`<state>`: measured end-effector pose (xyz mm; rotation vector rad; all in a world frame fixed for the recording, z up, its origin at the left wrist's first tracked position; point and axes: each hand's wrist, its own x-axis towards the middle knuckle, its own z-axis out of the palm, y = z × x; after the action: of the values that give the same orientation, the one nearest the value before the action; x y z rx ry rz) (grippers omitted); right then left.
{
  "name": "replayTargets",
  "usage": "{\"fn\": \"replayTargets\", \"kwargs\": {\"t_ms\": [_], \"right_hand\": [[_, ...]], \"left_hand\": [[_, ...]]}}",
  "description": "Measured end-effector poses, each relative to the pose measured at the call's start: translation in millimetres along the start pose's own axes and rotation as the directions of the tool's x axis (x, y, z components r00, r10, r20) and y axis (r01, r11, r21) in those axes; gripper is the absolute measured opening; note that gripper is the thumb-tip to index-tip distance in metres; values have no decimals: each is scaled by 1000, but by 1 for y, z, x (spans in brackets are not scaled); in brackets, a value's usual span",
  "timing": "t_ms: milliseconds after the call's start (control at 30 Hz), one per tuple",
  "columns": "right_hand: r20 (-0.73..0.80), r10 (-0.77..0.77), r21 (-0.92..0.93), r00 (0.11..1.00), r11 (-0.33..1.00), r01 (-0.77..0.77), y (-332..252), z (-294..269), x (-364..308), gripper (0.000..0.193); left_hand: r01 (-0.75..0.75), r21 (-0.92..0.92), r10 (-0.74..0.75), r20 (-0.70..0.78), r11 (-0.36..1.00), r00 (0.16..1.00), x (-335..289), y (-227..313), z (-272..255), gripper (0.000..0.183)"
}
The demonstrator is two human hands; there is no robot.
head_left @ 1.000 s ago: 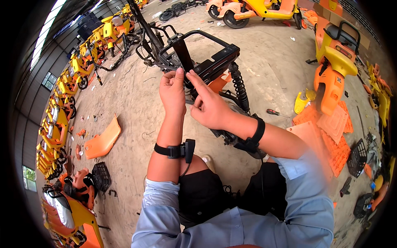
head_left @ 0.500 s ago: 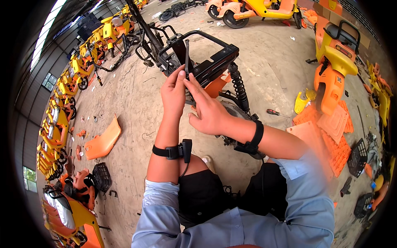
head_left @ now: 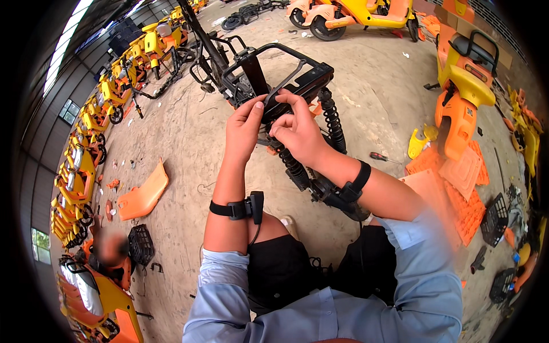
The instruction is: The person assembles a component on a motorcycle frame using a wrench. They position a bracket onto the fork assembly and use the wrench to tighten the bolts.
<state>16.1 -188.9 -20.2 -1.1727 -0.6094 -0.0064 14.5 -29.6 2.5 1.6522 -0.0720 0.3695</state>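
In front of me stands a stripped scooter frame with a black rear rack point(head_left: 286, 46) and coil shock absorbers point(head_left: 333, 117). A dark, slim wrench point(head_left: 290, 76) lies slanted across the rack, its upper end pointing to the far right. My left hand point(head_left: 245, 128) pinches the wrench's near end between thumb and fingers. My right hand point(head_left: 298, 132) is beside it, its index finger bent against the wrench and its other fingers curled in. The fingers hide whatever the wrench's near end sits on.
A loose orange panel point(head_left: 144, 193) lies on the floor to the left. On the right are a screwdriver point(head_left: 384, 157), orange panels point(head_left: 463, 171) and black baskets point(head_left: 494, 218). Yellow scooters point(head_left: 150, 48) line the left wall; an orange-yellow scooter point(head_left: 466, 97) stands at right.
The wrench has swung from nearly upright to slanting right. My right hand has gone from stretched fingers to curled ones and moved slightly right; my left hand stays at the near end.
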Motion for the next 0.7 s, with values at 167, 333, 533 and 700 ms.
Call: {"fn": "replayTargets", "kwargs": {"t_ms": [167,333,533,700], "right_hand": [[181,158,302,971,930,-208,-23,-18,24,52],[185,178,416,967,877,-241,-27,-20,24,40],[178,-150,-296,973,934,198,-11,14,-15,40],[312,-176,-494,934,809,318,-3,19,-30,46]], "left_hand": [[58,-4,-58,35,998,998,0,3,-7,32],[-8,-29,9,15,1000,1000,2,-4,-2,30],[-151,-12,150,-81,988,985,4,-22,-8,21],[-218,70,218,5,974,976,-1,-19,-10,24]]}}
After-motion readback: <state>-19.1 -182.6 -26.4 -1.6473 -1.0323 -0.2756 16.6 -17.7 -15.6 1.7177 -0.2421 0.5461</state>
